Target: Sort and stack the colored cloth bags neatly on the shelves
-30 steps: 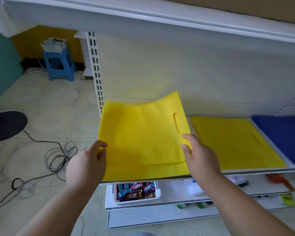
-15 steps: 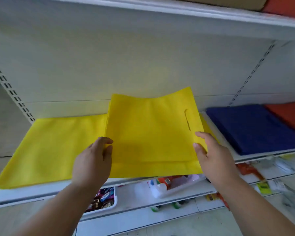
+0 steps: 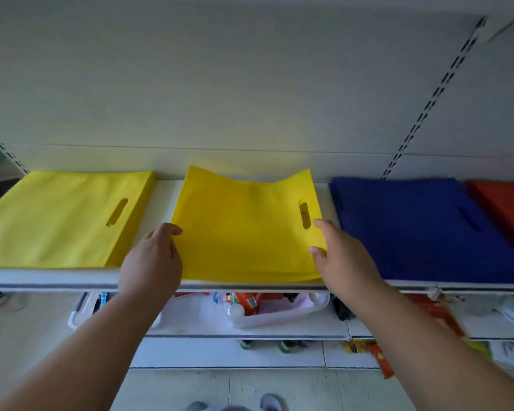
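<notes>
On the white shelf [image 3: 51, 277], centre: L hand [image 3: 152, 262] grips left edge of the middle yellow bag [image 3: 244, 232], thumb on top, other fingers curled under & hidden. R hand [image 3: 339, 256] pinches the bag's right edge just below the handle slot [image 3: 304, 215], thumb + forefinger visible, rest of fingers out of sight behind the cloth. Bag = thin matte non-woven fabric, roughly square, 1 oval die-cut slot near right side; far edge sags in the middle w/ both far corners lifted. Near edge looks to sit on more yellow layers, count can't tell.

Yellow stack [image 3: 57, 223] to the left, apart from held bag w/ a strip of bare shelf between; flat, same matte cloth, 1 slot showing, left part cut off by frame. Blue stack [image 3: 422, 229] just right of held bag, flat, dark slot faint; its near right corner blurred. Red stack [image 3: 505, 209] at far right, mostly cut off, touching or overlapping blue, can't tell which.

Counts: 2 hands, 2 yellow piles, 1 blue, 1 red. Behind: plain off-white back panel [image 3: 250, 84], slotted upright [image 3: 436, 93]. Lower shelf: white tray [image 3: 279, 317] w/ packets, blurry, partly hidden by forearms. Grey shoes [image 3: 269, 402] at bottom edge, cut off.
</notes>
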Tool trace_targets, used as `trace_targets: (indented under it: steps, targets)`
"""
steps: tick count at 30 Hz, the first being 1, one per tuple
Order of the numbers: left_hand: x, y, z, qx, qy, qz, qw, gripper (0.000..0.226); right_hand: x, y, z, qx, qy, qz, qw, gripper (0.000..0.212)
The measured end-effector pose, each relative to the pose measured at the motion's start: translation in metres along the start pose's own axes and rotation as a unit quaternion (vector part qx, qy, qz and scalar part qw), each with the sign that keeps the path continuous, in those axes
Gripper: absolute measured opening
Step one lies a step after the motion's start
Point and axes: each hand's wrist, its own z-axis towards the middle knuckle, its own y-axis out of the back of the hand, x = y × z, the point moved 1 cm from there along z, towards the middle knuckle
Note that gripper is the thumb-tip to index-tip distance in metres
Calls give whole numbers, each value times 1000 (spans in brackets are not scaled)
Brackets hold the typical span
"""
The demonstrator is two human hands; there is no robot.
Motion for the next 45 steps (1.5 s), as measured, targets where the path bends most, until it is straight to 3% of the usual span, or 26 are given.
trace_targets:
  steps: [12,16,19,25,35,40,45]
  targets:
    - [-6,-23,10,14,-9,86,996,37,-11,-19,26,48,0,-192,980,31]
    - [-4,-23,9,31,-31,132,990,38,-5,-13,27,22,4,-252,968,29]
    - [-3,-15,7,26,-51,154,986,34,6,-8,27,1,35,-235,971,39]
    - [18,15,-10,-5,-77,96,992,30,64,-10,21,-37,115,-147,982,41]
    - [160,79,34,-36,-50,47,997,26,227,-66,37,-116,173,-110,972,34]
    - [256,116,75,-1,-67,60,996,27,311,-109,47,-151,133,-108,974,32]
    - [323,142,101,26,-63,93,993,29,354,-137,47,-154,80,-124,977,32]
